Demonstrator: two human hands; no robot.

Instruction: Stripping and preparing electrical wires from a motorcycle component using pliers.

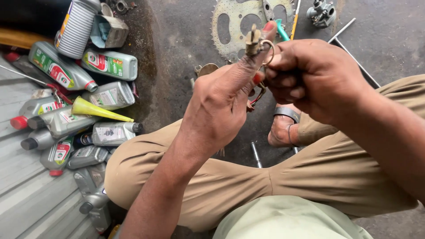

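Fingers (pixel 248 66) of the left hand (pixel 219 110) are pinched together on a small brass-coloured metal fitting (pixel 253 40), holding it upright above the knees. The right hand (pixel 312 77) is curled closed beside it, its fingertips gripping a thin round wire ring (pixel 268 49) that hangs at the fitting's side, touching it. Both hands hover over the dark oily concrete floor (pixel 177 53), above a large toothed steel sprocket (pixel 241 22).

To the left lies a heap of grey plastic oil bottles (pixel 108 64) with a yellow plastic funnel (pixel 99 110) resting across them. A small grey metal carburettor body (pixel 322 12) sits near the top edge, well apart from the hands.

The likely mishap is a slip: the fitting is tiny and the skin looks greasy, so a tug on the ring could flick either piece out of the pinch. It would probably drop among the floor's clutter, where so small a part is hard to find.
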